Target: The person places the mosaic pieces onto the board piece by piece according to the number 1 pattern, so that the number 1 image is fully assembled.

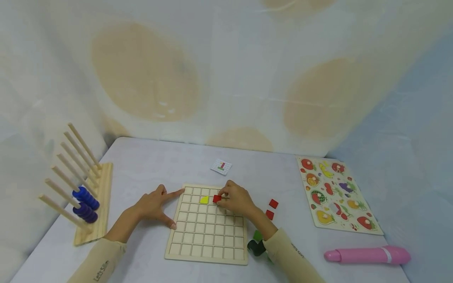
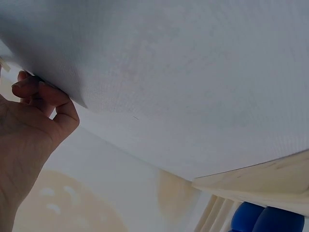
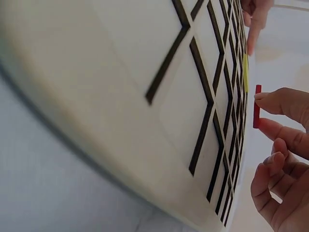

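On the white tabletop, in the head view, a wooden grid board bears a yellow tile. Just right of it, the person's right hand pinches a red tile; the left hand, thumb and forefinger spread wide, touches the board's left edge. In the left wrist view, that hand shows beyond a wooden stand with blue beads. In the right wrist view, thumb and forefinger hold the red tile (seen edge-on, thin) beside the grid.
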The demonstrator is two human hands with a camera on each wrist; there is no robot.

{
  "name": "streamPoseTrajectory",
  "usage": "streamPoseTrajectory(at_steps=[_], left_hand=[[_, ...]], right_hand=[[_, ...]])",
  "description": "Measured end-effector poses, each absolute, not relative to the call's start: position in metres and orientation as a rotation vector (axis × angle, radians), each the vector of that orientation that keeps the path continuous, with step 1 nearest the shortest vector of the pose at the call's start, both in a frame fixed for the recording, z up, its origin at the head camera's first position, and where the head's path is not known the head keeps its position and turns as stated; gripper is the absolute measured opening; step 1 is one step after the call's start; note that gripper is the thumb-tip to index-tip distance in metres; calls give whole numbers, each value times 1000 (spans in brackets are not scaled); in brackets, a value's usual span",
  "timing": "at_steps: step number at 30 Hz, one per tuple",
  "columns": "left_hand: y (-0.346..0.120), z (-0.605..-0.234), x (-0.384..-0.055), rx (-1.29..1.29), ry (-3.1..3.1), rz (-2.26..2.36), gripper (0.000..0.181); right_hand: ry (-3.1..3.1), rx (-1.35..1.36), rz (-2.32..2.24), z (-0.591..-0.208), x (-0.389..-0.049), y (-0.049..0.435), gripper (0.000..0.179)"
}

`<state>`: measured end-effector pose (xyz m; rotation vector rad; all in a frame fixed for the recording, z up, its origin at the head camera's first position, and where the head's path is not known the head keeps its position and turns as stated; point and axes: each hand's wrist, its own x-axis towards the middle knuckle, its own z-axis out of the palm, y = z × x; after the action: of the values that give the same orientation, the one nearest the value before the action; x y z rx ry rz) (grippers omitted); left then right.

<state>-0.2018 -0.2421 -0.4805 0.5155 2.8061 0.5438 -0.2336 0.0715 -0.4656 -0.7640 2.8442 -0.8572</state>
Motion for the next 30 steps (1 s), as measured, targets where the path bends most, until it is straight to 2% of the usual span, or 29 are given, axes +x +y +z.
streamPoseTrajectory(at_steps=[9,30], left_hand=[[-240,-483,-202,510,2809,538,118],[-241,-481,-202,478,2802,545,117]], right_hand=[[2878,-846,-753,-471,-234,63,19],[2916,-872,-634,-468,-232,60,30]])
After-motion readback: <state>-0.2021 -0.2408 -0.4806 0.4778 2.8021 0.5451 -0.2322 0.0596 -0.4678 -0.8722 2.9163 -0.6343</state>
